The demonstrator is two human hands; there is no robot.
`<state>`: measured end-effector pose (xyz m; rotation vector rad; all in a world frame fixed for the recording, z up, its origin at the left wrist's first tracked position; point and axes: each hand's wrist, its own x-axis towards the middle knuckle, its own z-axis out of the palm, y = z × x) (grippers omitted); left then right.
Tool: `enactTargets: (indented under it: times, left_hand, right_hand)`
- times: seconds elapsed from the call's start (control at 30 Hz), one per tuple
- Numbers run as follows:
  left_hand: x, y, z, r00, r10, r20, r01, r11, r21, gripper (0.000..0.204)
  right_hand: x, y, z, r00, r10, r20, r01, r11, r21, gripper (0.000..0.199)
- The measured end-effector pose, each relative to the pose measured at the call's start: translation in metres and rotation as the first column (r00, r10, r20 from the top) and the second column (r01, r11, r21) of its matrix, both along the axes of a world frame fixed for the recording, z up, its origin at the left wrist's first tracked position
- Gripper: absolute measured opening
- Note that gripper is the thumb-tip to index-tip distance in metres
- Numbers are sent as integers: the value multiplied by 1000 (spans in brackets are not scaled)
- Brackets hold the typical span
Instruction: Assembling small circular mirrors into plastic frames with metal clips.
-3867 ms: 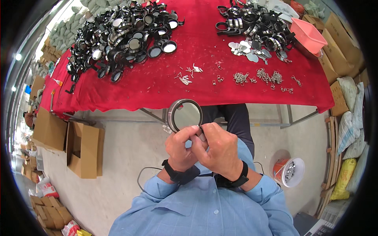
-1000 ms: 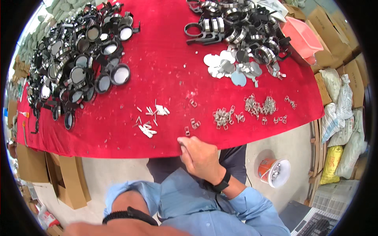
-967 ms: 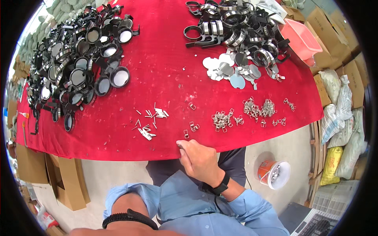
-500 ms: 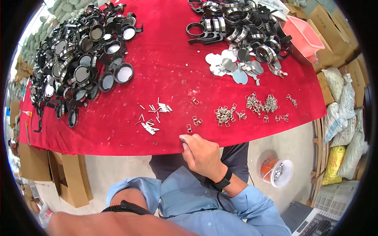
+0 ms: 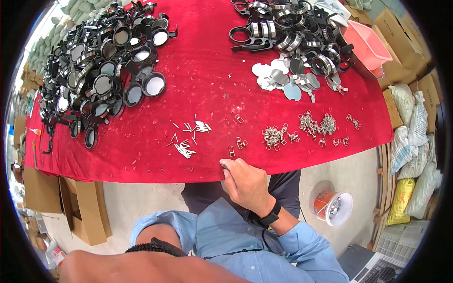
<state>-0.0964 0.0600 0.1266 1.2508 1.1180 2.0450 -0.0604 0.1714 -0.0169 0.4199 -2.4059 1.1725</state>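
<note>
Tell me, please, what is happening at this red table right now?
A person in a blue shirt sits at a table with a red cloth. The right hand rests at the near edge, fingers by small metal clips. The left forearm lies low in view, its hand out of sight. A heap of black round frames lies to the left, metal rings and discs to the right.

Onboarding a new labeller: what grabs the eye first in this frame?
The red cloth covering the table dominates, with a big heap of black round framed mirrors at its far left and a pile of black and silver rings at the far right. At the near edge the right hand rests by small metal clips. The left hand is out of view; only its forearm shows at the bottom.
</note>
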Motion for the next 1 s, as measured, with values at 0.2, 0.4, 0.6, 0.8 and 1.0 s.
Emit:
enactTargets:
  times: [0.2,0.4,0.6,0.8,1.0]
  left_hand:
    - [0,12,3,998,-60,-19,59,998,-31,24]
    - [7,19,4,994,-105,-19,103,992,-76,23]
    - [3,27,7,988,-146,-54,140,985,-101,23]
    - [32,45,-3,985,-164,51,167,983,-77,22]
    - [35,64,-19,980,-189,66,190,982,-9,21]
  right_hand:
    - [0,-1,-7,999,-2,-33,2,1000,-6,27]
    - [5,3,-3,1000,2,19,-3,998,66,29]
    - [5,3,-6,999,26,32,-28,999,47,29]
    - [-4,5,-11,999,1,-36,0,1000,26,26]
    - [5,-2,-15,1000,6,-23,-5,1000,12,27]
